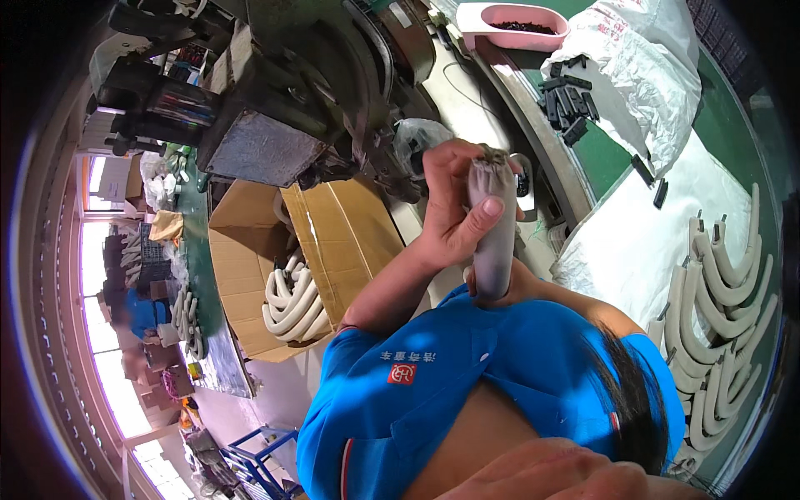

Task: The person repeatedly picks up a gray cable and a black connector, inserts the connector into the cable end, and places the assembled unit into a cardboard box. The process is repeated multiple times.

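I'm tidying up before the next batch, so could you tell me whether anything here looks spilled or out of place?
Yes: small black plastic pieces lie scattered loose over the white sack and green table, outside the pink tray holding similar ones. The curved grey tubes lie in rows. The left hand grips a grey fabric-covered tube.

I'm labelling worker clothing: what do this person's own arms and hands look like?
Both arms are bare below the short sleeves of a bright blue polo shirt with a small red chest badge. The left hand and right hand wear no gloves; no watch, ring or bracelet shows.
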`<state>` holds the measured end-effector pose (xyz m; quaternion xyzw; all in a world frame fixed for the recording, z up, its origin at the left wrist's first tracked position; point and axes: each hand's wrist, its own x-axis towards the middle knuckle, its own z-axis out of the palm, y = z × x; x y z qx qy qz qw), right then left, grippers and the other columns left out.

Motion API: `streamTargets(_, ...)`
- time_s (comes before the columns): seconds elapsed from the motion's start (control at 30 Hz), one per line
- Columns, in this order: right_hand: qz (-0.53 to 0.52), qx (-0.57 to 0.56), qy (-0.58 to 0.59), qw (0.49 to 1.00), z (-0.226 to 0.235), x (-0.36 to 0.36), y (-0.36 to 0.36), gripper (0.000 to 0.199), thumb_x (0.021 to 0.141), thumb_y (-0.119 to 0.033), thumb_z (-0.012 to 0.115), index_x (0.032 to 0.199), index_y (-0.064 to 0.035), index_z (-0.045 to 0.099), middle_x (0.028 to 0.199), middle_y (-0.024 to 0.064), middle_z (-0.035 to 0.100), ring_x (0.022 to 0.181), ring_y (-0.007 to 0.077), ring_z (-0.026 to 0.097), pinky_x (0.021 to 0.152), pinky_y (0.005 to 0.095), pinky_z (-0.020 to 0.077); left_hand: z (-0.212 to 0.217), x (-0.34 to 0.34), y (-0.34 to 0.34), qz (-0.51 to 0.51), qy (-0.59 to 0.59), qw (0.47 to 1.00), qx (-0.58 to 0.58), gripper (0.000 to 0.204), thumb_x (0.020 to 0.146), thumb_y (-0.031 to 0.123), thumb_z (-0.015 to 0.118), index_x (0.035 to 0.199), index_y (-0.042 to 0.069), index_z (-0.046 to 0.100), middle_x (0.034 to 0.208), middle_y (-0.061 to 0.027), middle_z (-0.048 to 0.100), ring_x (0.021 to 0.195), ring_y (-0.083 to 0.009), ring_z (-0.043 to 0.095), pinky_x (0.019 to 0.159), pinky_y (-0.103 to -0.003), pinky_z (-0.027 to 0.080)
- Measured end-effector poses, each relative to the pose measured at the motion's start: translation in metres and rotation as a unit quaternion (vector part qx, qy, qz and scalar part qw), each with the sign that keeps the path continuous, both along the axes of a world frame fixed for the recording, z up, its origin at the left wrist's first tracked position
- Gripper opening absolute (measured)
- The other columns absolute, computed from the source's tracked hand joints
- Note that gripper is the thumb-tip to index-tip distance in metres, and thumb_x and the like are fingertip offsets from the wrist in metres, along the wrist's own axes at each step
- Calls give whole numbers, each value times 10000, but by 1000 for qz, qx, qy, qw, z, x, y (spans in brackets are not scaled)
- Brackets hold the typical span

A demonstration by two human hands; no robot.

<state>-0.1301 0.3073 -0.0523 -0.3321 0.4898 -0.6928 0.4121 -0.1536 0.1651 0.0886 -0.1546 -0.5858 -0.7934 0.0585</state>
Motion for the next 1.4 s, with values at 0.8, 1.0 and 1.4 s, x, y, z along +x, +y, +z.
streamTargets(0.8,-86,87,44,992,-13,26,-3,512,698,-205,792,1125,-72,542,1056,112,611,985,212,589,830,364,461,-42,49,8,132,-39,989,59,600,725,-28,620,1094,187,198,874,-133,484,666,-191,555,551,-330,497)
streamTargets(1.0,-197,-239,-41,950,57,-35,-11,553,873,-415,580,1208,-16,395,1183,146,481,1076,212,504,938,363,376,-45,54,-6,89,13,995,33,653,708,-59,651,1111,107,165,1004,-127,472,776,-132,518,635,-265,444)
streamTargets(1.4,-128,-120,455,873,167,-81,2,215,735,-100,721,938,-100,652,919,101,560,776,213,566,651,294,462,-20,52,-21,-18,77,987,-142,727,695,-39,666,1213,95,174,1042,-129,505,883,-154,544,712,-275,456)
